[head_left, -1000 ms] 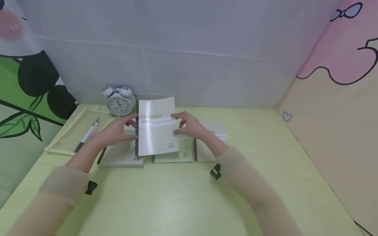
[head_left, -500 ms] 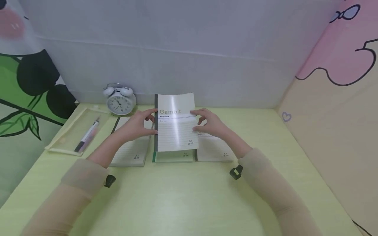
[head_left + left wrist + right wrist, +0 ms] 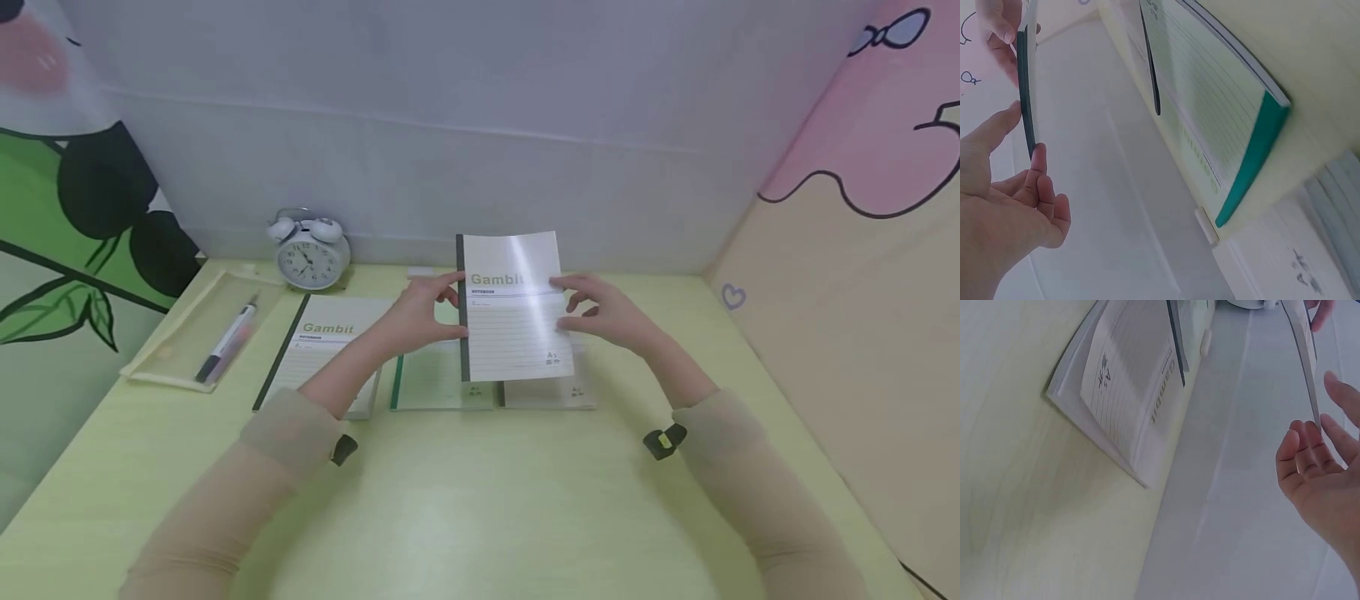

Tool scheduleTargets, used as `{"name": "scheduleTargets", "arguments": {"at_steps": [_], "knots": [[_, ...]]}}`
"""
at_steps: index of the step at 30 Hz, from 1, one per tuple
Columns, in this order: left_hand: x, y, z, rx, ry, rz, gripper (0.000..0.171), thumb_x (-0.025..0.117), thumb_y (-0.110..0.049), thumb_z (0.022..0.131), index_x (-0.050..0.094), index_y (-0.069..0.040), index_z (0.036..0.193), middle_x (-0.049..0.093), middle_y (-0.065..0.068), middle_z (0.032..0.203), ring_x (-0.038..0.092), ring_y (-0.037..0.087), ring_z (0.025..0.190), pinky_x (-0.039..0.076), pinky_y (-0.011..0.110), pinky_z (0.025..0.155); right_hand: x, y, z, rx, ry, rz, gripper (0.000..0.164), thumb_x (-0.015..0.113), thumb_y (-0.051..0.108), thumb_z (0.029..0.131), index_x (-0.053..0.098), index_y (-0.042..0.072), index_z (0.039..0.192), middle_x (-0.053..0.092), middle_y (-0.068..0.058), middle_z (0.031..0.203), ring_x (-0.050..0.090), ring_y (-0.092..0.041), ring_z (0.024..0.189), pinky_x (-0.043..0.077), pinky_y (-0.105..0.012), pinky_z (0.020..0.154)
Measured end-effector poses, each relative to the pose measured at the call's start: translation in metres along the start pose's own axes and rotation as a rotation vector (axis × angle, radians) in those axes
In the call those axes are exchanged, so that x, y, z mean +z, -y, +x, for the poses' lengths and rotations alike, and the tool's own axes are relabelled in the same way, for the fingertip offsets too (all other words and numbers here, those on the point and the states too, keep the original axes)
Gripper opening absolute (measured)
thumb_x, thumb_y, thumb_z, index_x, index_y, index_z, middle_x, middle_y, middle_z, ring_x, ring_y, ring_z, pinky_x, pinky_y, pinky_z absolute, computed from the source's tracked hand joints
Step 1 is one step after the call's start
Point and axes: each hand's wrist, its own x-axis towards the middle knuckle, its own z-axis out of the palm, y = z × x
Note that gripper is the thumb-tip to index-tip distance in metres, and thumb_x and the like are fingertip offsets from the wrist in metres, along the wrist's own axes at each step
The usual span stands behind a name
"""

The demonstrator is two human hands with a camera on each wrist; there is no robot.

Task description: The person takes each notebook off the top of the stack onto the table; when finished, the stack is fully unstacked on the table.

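Note:
A white notebook with a dark spine and "Gambit" on its cover (image 3: 506, 342) is held up above the table, its cover facing me. My left hand (image 3: 422, 315) holds it by the spine edge, with thumb and index finger apart along that edge. My right hand (image 3: 611, 312) holds the opposite edge in the same way. Beneath it lie a green-spined notebook (image 3: 427, 379) and a grey-looking notebook (image 3: 551, 395), both partly covered from sight. A thicker Gambit notebook or stack (image 3: 322, 354) lies left of them, partly behind my left arm.
At the back left stands a white twin-bell alarm clock (image 3: 309, 260). A translucent pouch (image 3: 168, 358) with a pen (image 3: 228, 340) on or in it lies at the left edge. A small white block (image 3: 421, 272) sits near the back wall (image 3: 480, 183).
Both hands have carried the held notebook rightward, from over the left notebook to above the green-spined and right ones. The left notebook's cover shows more now.

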Motion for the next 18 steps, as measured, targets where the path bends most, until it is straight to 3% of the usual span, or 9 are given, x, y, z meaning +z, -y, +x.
{"name": "scheduleTargets", "arguments": {"at_steps": [5,11,18], "knots": [[0.018,-0.014,0.015,0.004,-0.008,-0.026,0.084,0.078,-0.025,0.078,0.032,-0.012,0.147,0.060,0.002,0.109,0.042,0.026,0.112,0.034,0.045,0.100,-0.023,-0.014,-0.013,0.029,-0.005,-0.007,0.064,0.074,0.018,0.082,0.047,0.017,0.140,0.041,-0.005,0.141,0.052,-0.025,0.106,0.047,-0.043,0.092],[0.041,-0.025,0.034,0.023,-0.008,-0.086,0.086,0.079,-0.025,0.076,0.032,-0.014,0.147,0.060,-0.001,0.110,0.044,0.026,0.113,0.035,0.042,0.100,-0.044,-0.032,-0.028,0.078,-0.009,-0.036,0.062,0.075,0.022,0.081,0.050,0.022,0.138,0.043,-0.002,0.138,0.055,-0.026,0.107,0.050,-0.025,0.082],[0.063,-0.032,0.055,0.042,0.058,-0.153,0.088,0.080,-0.026,0.076,0.031,-0.014,0.148,0.061,0.001,0.116,0.047,0.024,0.118,0.036,0.040,0.104,-0.058,-0.059,-0.044,0.108,-0.019,-0.017,0.059,0.073,0.020,0.083,0.049,0.018,0.138,0.045,-0.004,0.138,0.057,-0.020,0.108,0.048,-0.020,0.080]]}}
